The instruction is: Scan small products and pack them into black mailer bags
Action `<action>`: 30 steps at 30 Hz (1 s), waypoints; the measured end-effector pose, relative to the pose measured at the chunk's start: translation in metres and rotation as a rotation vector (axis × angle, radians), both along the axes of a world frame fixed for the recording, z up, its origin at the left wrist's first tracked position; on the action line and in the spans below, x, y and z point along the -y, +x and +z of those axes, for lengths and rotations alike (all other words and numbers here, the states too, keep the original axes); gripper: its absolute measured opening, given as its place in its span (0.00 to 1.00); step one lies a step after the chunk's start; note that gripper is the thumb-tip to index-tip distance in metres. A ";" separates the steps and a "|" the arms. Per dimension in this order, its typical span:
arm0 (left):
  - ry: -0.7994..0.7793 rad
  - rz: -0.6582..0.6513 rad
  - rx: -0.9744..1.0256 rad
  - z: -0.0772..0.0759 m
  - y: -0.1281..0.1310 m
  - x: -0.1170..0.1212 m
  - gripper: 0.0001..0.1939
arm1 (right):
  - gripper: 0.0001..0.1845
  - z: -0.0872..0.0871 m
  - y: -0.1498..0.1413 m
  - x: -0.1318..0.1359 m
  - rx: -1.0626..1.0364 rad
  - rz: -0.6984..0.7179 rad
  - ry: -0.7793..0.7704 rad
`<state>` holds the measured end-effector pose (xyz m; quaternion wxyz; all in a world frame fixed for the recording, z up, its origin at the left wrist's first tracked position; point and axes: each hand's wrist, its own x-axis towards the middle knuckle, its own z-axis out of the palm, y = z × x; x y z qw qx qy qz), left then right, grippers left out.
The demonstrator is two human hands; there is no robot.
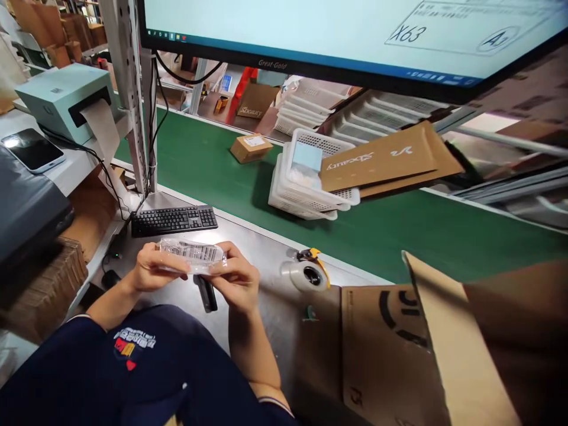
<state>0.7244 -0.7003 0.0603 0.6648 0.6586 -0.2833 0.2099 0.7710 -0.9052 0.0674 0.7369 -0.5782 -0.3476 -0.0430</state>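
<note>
Both hands (153, 269) (235, 278), clear packet (191, 254) between fingers (217, 267)

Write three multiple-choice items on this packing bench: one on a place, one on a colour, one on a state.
1. Where does the keyboard lie?
A. behind the hands, on the bench
B. on the belt
C. inside the basket

2. What colour is the conveyor belt?
A. grey
B. green
C. blue

3. How is the clear packet held?
A. by the left hand and right hand together
B. by one hand
C. it lies loose

Key: 1 A, it sits just beyond the hands; 2 B, its surface is green; 3 A, fingers grip both ends.
</note>
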 end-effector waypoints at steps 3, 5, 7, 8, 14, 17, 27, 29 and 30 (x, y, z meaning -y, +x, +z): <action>-0.005 -0.010 -0.010 -0.001 -0.001 0.000 0.08 | 0.05 0.002 -0.002 0.000 -0.007 0.010 0.002; -0.005 -0.018 -0.016 -0.001 -0.001 0.001 0.11 | 0.04 0.003 -0.004 0.000 -0.019 0.022 0.021; 0.013 -0.014 -0.032 -0.001 -0.002 0.001 0.14 | 0.03 0.003 -0.005 0.000 -0.042 0.017 0.017; 0.015 -0.010 -0.036 -0.001 -0.003 0.001 0.15 | 0.03 0.003 -0.006 0.000 -0.051 0.012 0.009; -0.063 -0.029 -0.022 -0.002 -0.002 0.001 0.03 | 0.05 0.003 -0.008 -0.001 -0.106 0.000 -0.011; -0.085 -0.027 0.017 -0.006 0.000 0.002 0.04 | 0.05 -0.001 -0.009 -0.001 -0.127 -0.004 -0.032; -0.314 -0.016 -0.127 -0.043 0.023 0.024 0.03 | 0.05 -0.019 0.019 0.001 -0.139 0.046 0.028; -0.342 -0.023 -0.162 -0.046 0.028 0.025 0.04 | 0.06 -0.026 0.025 0.002 -0.125 0.042 0.045; -0.355 -0.023 -0.171 -0.047 0.029 0.026 0.04 | 0.07 -0.031 0.028 0.002 -0.120 0.033 0.056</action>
